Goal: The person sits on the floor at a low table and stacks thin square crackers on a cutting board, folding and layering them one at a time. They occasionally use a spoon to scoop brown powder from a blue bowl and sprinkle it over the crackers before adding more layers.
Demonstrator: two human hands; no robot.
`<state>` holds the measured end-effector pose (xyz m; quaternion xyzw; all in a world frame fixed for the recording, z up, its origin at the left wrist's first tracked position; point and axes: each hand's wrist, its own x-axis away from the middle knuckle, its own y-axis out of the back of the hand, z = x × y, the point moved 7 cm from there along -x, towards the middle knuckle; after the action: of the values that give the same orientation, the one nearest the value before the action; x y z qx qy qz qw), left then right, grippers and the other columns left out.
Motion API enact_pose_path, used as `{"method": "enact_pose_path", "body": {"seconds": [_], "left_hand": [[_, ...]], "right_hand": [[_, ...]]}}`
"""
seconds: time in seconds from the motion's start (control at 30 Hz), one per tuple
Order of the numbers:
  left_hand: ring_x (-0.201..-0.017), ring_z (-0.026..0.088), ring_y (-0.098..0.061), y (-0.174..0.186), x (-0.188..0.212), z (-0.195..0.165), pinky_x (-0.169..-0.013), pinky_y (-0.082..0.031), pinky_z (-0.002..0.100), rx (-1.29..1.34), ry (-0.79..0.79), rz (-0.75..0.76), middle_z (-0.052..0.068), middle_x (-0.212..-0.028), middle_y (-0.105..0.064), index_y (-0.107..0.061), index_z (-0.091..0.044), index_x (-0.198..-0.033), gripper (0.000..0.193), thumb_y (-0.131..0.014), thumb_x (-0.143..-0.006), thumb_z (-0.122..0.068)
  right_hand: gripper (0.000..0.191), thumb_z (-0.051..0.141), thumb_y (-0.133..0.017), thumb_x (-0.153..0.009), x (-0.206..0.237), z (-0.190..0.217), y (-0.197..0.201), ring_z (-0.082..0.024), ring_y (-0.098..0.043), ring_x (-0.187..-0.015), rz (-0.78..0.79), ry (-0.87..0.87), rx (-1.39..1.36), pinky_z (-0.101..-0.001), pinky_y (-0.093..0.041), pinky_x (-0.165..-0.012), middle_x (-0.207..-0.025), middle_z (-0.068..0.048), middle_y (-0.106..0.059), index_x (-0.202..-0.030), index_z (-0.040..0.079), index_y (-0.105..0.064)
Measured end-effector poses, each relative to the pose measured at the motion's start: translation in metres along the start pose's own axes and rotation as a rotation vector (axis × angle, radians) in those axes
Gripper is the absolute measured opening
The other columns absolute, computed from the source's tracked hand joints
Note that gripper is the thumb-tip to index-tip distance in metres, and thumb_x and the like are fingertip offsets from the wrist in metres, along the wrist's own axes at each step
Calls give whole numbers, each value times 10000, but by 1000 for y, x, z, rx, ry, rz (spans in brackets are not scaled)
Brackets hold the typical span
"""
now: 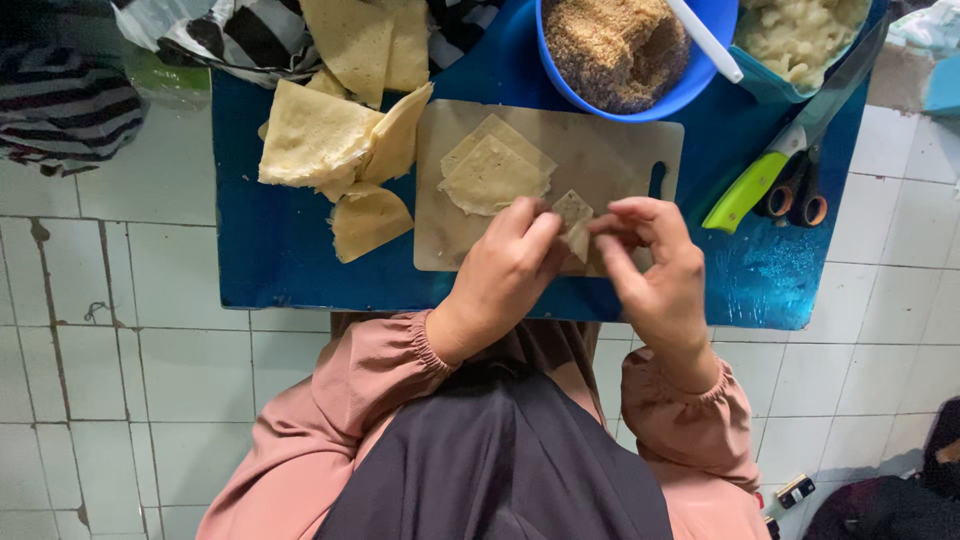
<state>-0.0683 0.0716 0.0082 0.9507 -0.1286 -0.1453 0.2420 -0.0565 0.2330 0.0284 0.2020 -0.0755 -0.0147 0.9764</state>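
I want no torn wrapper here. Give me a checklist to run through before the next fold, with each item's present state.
1. Both hands on the small wrapper piece: ok, left hand and right hand pinch it.
2. Piece over the cutting board: ok.
3. Spare square wrappers within reach on the board: ok.
4. Filling inside the piece: cannot tell, fingers hide it.
5. Green-handled knife off the board: ok.
6. Blue bowl of crumbs close by: ok.

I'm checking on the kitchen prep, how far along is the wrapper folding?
Nothing finished shows. In hand: the left hand and right hand fold one small pale square wrapper over the beige cutting board. Left: two flat wrappers on the board and a loose pile of yellow sheets on the blue table.
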Motion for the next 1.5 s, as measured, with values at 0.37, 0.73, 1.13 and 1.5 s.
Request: {"method": "enact_pose_path", "body": {"seconds": [0.37, 0.73, 1.13, 1.5], "left_hand": [[-1032, 280, -627, -1, 4, -8, -875, -549, 380, -109, -134, 57, 104, -1223, -590, -655, -81, -1090, 230, -683, -864, -47], [-988, 254, -605, 18, 5, -15, -835, -518, 381, -251, -398, 189, 88, -1124, -593, -674, -57, -1047, 262, -697, -823, -190], [-890, 319, -621, -5, -18, 3, -752, -529, 426, -211, -153, 123, 111, -912, -588, -587, -65, -894, 165, -701, -794, -130], [-903, 277, -603, 5, -11, 0, -764, -509, 405, -266, -322, 202, 73, -920, -578, -635, -101, -906, 139, -707, -791, -129]], "right_hand": [[192, -90, -725, -848, 3, 4, -10, -250, -683, -885, 91, 224, 344, -329, -555, -751, -1040, -118, -627, -997, 5, -650], [284, 36, -781, -806, 27, 36, -14, -268, -648, -981, 182, 855, 975, -420, -493, -854, -1094, -84, -678, -1087, 7, -756], [114, -23, -771, -878, 5, 6, -9, -317, -618, -912, -4, 447, 540, -432, -452, -816, -940, -103, -674, -889, 41, -677], [195, 45, -791, -826, -6, 12, -13, -334, -622, -948, 222, 558, 520, -432, -472, -834, -1013, -105, -662, -980, 41, -671]]}}
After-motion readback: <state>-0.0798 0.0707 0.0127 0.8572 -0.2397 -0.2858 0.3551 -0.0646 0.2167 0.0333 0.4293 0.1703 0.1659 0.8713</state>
